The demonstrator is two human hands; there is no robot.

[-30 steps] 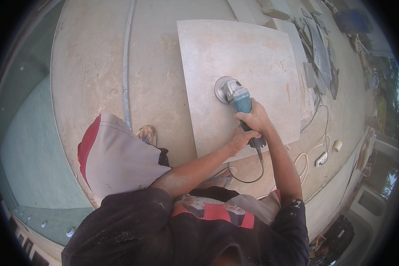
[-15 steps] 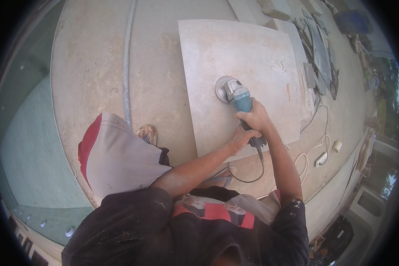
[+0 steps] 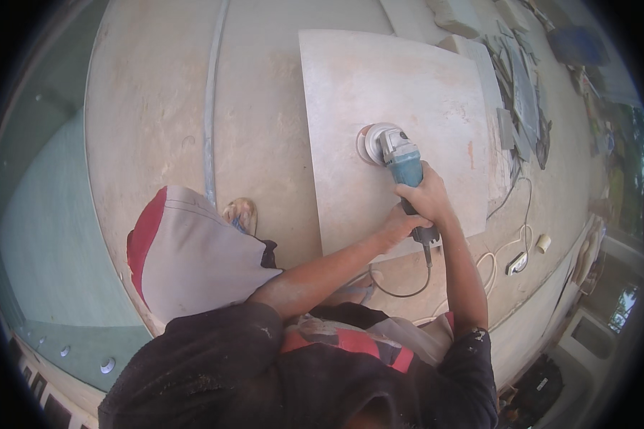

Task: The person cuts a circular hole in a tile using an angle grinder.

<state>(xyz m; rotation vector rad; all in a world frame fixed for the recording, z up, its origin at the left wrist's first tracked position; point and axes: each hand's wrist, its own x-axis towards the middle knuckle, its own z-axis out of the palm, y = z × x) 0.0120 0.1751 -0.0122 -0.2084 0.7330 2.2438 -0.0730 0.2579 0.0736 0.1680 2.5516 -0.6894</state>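
A blue-bodied angle grinder (image 3: 406,166) with a silver head and round disc (image 3: 371,143) rests disc-down on a large pale, mottled sheet (image 3: 350,79) lying flat below me. My right hand (image 3: 428,191) is closed round the grinder's body, thumb across it. Just behind it my left hand (image 3: 402,227) grips the black rear part, from which a dark cord runs down in a loop. A small orange patch shows at the disc's upper left edge.
My grey-and-red clad knee (image 3: 193,250) and sandalled foot (image 3: 240,216) are at left, near a grey pipe (image 3: 211,107). Grey offcuts (image 3: 522,93) lie at upper right, a power strip (image 3: 516,264) with cables at right. A sunken greenish area (image 3: 57,236) borders the left.
The sheet, grinder and both hands appear a little farther right in the view, as the camera has shifted slightly. The grinder's place on the sheet has barely changed.
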